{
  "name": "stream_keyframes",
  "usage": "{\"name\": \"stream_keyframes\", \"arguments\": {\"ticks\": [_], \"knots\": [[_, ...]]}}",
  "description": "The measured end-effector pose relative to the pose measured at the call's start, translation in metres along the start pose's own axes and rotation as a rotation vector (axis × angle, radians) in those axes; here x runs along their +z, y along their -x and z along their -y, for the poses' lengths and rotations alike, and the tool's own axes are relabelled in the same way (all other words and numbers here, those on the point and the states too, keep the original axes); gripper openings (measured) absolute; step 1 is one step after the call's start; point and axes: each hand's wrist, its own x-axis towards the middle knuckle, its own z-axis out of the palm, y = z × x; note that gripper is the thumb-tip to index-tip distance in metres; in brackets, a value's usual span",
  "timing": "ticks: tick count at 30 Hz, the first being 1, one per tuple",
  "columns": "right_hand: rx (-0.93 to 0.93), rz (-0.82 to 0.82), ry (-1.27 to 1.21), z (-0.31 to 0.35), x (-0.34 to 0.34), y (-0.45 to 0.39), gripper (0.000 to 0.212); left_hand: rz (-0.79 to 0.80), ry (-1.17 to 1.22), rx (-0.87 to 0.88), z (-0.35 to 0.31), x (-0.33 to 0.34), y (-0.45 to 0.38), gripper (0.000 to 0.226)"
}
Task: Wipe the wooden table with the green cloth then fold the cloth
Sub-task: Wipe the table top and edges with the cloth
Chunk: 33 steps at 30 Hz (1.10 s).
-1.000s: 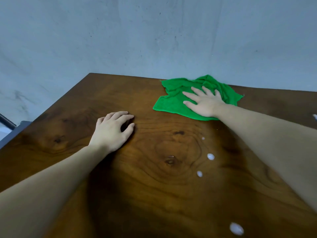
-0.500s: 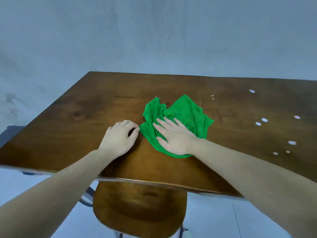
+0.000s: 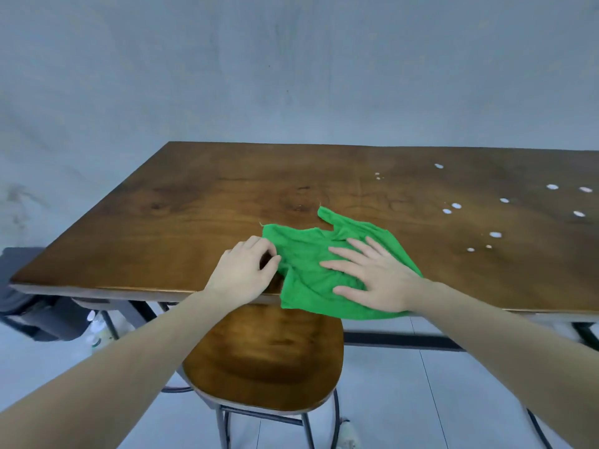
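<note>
The green cloth (image 3: 308, 270) lies crumpled at the front edge of the wooden table (image 3: 194, 215), with its near part hanging over that edge. My right hand (image 3: 372, 280) presses flat on the cloth, fingers straight and spread. My left hand (image 3: 244, 270) rests on the table just left of the cloth, fingers loosely curled. Its fingertips and thumb touch the cloth's left edge. I see no clear grip there.
Several white spots (image 3: 495, 234) dot the right part of the table. A wooden stool (image 3: 269, 361) with metal legs stands under the front edge below my hands. A dark object (image 3: 29, 306) sits on the floor at the left. A grey wall rises behind the table.
My right hand has dragged the cloth from the far side to the front edge, where it spread wider and hangs over. My view pulled back. The left hand now touches the cloth.
</note>
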Motion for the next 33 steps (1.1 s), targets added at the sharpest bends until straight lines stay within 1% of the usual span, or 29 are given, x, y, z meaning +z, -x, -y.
{"name": "stream_keyframes", "arguments": {"ticks": [2,4,6,9,12,15,19,24,31,33], "knots": [[0.071,0.034,0.066,-0.01,0.0,0.011,0.063,0.011,0.001,0.012,-0.005,-0.001,0.001,0.019],[0.093,0.022,0.094,-0.01,-0.001,0.014,0.064,0.018,0.005,0.018,-0.008,0.0,-0.001,0.022],[0.074,0.03,0.057,-0.001,-0.005,0.01,0.064,0.02,0.011,0.024,-0.012,0.001,-0.006,0.023],[0.031,0.116,0.006,0.01,-0.005,0.001,0.057,0.023,0.015,0.028,-0.02,0.005,-0.017,0.023],[0.009,0.115,0.013,-0.002,-0.004,-0.005,0.058,0.032,0.005,0.027,-0.025,0.012,-0.031,0.023],[0.001,0.105,0.013,-0.026,-0.01,-0.02,0.06,0.03,0.03,0.02,-0.027,0.02,-0.05,0.022],[-0.013,0.114,0.025,-0.067,-0.015,-0.064,0.065,-0.007,0.047,0.005,-0.023,0.033,-0.082,0.021],[-0.01,0.107,0.025,-0.127,-0.019,-0.131,0.07,-0.015,0.027,-0.05,-0.03,0.049,-0.134,0.036],[-0.009,0.108,0.022,-0.222,-0.026,-0.224,0.071,-0.114,0.034,-0.155,-0.049,0.081,-0.225,0.044],[-0.001,0.108,0.022,-0.246,-0.03,-0.249,0.07,-0.104,0.02,-0.176,-0.053,0.089,-0.244,0.046]]}}
